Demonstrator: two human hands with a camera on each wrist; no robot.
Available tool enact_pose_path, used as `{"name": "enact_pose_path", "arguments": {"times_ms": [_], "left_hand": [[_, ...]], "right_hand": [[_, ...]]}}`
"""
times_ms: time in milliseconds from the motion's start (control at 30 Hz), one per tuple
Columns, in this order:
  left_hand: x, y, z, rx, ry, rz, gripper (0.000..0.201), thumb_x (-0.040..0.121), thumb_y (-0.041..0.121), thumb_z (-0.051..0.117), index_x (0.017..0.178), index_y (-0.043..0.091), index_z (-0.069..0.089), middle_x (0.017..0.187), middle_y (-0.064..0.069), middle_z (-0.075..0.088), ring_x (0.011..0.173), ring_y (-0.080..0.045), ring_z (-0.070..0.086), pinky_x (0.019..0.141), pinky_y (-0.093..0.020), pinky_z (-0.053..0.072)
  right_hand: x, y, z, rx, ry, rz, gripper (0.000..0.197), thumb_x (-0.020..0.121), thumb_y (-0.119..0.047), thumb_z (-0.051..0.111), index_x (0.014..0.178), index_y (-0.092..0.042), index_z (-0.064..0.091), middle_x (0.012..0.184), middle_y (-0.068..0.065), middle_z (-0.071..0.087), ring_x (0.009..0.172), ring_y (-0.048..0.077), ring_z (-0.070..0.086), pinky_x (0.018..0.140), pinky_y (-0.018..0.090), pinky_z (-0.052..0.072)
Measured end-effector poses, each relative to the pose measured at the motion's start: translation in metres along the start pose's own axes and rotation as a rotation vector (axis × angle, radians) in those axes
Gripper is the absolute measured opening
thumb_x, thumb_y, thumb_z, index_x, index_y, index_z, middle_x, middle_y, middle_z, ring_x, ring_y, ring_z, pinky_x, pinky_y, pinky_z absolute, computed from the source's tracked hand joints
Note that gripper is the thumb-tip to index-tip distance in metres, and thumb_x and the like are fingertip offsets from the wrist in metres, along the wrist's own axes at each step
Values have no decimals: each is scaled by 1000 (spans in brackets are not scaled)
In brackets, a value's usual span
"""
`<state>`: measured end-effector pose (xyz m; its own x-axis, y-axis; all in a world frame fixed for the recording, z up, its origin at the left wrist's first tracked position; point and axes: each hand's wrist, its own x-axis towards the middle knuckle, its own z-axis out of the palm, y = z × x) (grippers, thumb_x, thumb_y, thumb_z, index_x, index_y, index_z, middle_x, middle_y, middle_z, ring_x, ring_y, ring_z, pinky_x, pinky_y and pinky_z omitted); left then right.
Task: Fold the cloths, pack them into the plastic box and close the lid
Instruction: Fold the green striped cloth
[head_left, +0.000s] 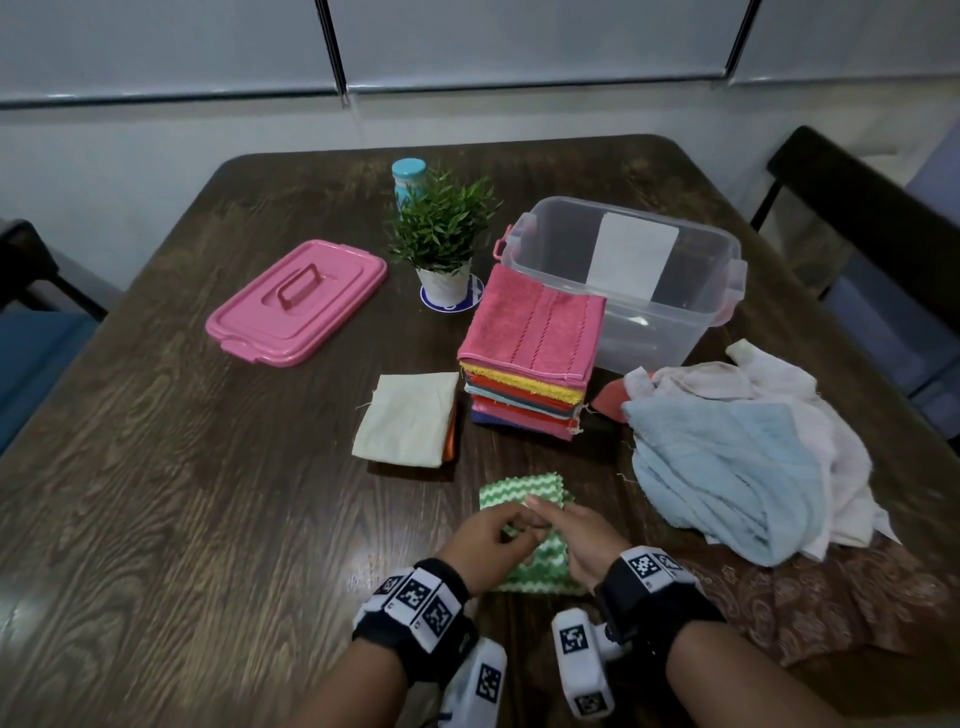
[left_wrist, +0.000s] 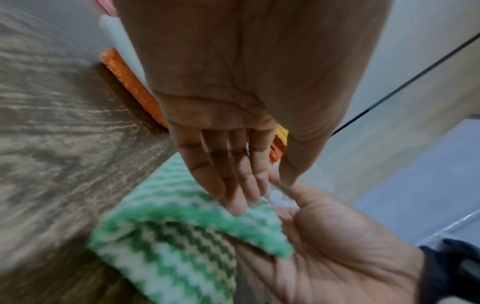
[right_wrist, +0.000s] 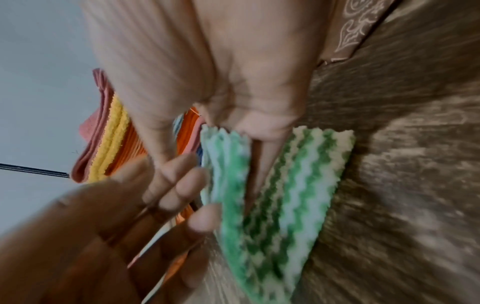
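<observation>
A green-and-white zigzag cloth (head_left: 519, 496) lies partly folded on the table's near edge, between my two hands. My right hand (head_left: 569, 535) pinches a raised flap of it between thumb and fingers; the right wrist view shows that flap (right_wrist: 224, 156) standing up at the fingers (right_wrist: 262, 123). My left hand (head_left: 485, 543) has its fingers nearly straight, and their fingertips (left_wrist: 235, 203) touch the flap's top. A tall stack of folded cloths (head_left: 530, 358), pink on top, stands before the clear plastic box (head_left: 649, 312), which holds no cloths. The pink lid (head_left: 298, 301) lies at the left.
A small folded pile, cream over orange (head_left: 410, 418), sits left of the tall stack. A heap of unfolded light-blue and white cloths (head_left: 737, 447) lies at the right. A potted plant (head_left: 441, 234) and a blue-capped bottle (head_left: 408, 176) stand at the back. A chair (head_left: 872, 218) is at the far right.
</observation>
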<state>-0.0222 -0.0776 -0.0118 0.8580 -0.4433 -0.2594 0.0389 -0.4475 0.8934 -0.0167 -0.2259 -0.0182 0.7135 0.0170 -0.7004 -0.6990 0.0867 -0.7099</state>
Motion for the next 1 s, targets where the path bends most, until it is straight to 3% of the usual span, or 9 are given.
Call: {"name": "enact_pose_path", "arguments": {"times_ms": [133,300,433,533,633,767,867,933,1000], "left_hand": [[-2,-20,-8,159,169,-36,7,93,21,57,96,26,61,103,3,61,85,-8,60,77,-24,50],[-5,-37,-7,565,51,-77,46,94,31,53,138,26,42,138,3,37,127,-16,35,109,-30,31],[-1,-38,4,728,-60,-92,65,98,40,44,152,29,11,160,8,-1,146,-21,4,119,-43,16],[2,-41,13,832,-143,-96,69,100,42,37,153,27,-4,158,6,-22,146,-21,-17,118,-46,3],[6,-48,18,874,-189,-118,72,98,51,27,152,23,-10,150,5,-34,144,-23,-24,117,-44,-5],[8,-57,21,915,-184,-92,96,64,66,-6,148,20,-19,144,1,-40,136,-26,-33,115,-42,-10],[8,-59,23,906,-168,-69,91,63,64,-7,138,18,-28,144,0,-40,134,-27,-35,110,-37,-16],[10,-63,23,910,-178,-76,91,63,64,-9,137,16,-28,144,0,-40,134,-26,-35,114,-40,-12],[12,-70,23,934,-206,-98,94,65,72,-11,138,15,-28,146,1,-38,135,-26,-34,116,-43,-9]], "right_hand": [[13,6,-19,-213,89,-47,28,90,-13,65,115,-1,65,98,12,73,93,33,69,89,48,54],[16,16,-28,-456,94,-81,24,90,-19,65,111,-9,63,97,5,69,83,19,67,67,26,52],[15,19,-32,-601,164,-103,21,91,-19,61,106,-5,64,105,12,69,89,24,64,80,32,51],[17,21,-35,-705,201,-103,23,91,-20,60,106,-4,65,107,12,69,94,25,64,81,31,49],[19,24,-32,-781,258,-122,25,90,-18,59,111,-6,56,112,11,64,92,24,60,77,28,47],[18,31,-22,-1113,451,-392,60,85,-18,60,139,-18,33,140,7,34,123,27,42,95,35,42],[14,34,-12,-1367,381,-608,62,84,-27,58,143,-16,42,151,6,35,131,30,43,100,41,44],[20,43,-11,-1499,278,-538,58,87,-45,43,133,-13,56,145,8,48,125,31,53,96,43,48],[28,58,-13,-1581,177,-439,70,95,-58,18,138,-10,47,147,8,43,136,31,37,109,44,31]]}}
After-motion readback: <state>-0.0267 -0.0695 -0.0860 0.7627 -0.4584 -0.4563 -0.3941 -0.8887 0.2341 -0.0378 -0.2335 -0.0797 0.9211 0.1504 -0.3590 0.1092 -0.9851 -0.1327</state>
